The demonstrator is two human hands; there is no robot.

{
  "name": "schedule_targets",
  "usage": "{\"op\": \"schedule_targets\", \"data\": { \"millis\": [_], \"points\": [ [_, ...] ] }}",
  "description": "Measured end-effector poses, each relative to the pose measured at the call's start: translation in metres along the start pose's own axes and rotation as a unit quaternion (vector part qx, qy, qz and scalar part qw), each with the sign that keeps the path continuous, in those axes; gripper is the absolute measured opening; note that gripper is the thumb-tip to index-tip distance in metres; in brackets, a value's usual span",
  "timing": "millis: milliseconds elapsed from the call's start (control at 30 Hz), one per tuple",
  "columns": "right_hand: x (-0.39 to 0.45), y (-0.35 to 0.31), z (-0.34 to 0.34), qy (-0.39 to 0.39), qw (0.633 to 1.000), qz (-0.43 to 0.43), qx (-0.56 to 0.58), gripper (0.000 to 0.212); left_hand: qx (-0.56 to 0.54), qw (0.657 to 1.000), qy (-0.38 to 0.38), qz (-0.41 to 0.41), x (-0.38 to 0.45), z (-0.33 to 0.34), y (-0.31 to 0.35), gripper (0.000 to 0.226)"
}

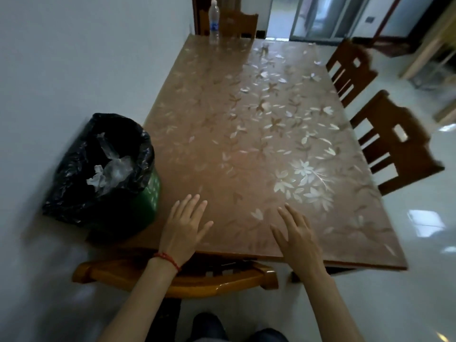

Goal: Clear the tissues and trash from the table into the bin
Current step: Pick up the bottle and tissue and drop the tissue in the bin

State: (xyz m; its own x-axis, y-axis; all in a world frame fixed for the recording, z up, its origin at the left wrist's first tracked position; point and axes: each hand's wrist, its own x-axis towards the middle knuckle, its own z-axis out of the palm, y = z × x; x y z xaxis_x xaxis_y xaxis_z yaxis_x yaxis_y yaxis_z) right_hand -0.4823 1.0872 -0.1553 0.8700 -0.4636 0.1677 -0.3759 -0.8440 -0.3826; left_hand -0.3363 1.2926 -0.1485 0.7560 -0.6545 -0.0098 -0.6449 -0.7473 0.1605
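A green bin [143, 206] lined with a black bag [74, 169] stands on the table's near left corner. Crumpled tissue [97, 177] and clear plastic [118, 169] lie inside it. My left hand [183, 229] hovers flat over the near edge of the table [222, 154], fingers spread, holding nothing. My right hand [297, 239] is beside it, also flat and empty. A small white scrap [317, 62] lies far off near the table's right edge, and another small pale piece [265, 46] sits near the far end.
A clear water bottle [214, 22] stands at the far left corner of the table. Wooden chairs stand at the near end [177, 280], along the right side [394, 144] [350, 67] and at the far end [238, 24]. A white wall runs along the left.
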Motion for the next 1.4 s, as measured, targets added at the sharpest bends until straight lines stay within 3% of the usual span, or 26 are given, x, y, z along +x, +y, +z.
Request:
{"op": "schedule_targets", "data": {
  "millis": [333, 467, 833, 900, 1000, 1133, 1400],
  "points": [
    [-0.074, 0.119, -0.059, 0.068, 0.984, 0.16, -0.04, 0.051, 0.018, 0.982, -0.021, 0.188, 0.055, 0.023, 0.155, 0.071],
    [-0.115, 0.165, -0.078, 0.101, 0.961, 0.256, -0.025, 0.044, 0.029, 0.962, -0.029, 0.269, 0.064, 0.037, 0.226, 0.07],
    [-0.22, 0.232, -0.107, 0.169, 0.893, 0.415, -0.043, 0.043, 0.013, 0.893, -0.05, 0.448, 0.054, 0.064, 0.385, 0.071],
    [-0.237, 0.236, -0.109, 0.185, 0.875, 0.445, -0.042, 0.043, -0.001, 0.875, -0.045, 0.481, 0.049, 0.072, 0.408, 0.061],
    [-0.264, 0.243, -0.113, 0.196, 0.85, 0.487, -0.05, 0.044, -0.018, 0.857, -0.044, 0.513, 0.041, 0.082, 0.443, 0.053],
    [-0.292, 0.253, -0.12, 0.205, 0.816, 0.537, -0.059, 0.045, -0.011, 0.835, -0.079, 0.545, 0.032, 0.09, 0.483, 0.07],
    [-0.309, 0.301, -0.142, 0.216, 0.774, 0.591, -0.067, 0.043, -0.009, 0.814, -0.102, 0.572, 0.046, 0.112, 0.557, 0.072]
  ]
}}
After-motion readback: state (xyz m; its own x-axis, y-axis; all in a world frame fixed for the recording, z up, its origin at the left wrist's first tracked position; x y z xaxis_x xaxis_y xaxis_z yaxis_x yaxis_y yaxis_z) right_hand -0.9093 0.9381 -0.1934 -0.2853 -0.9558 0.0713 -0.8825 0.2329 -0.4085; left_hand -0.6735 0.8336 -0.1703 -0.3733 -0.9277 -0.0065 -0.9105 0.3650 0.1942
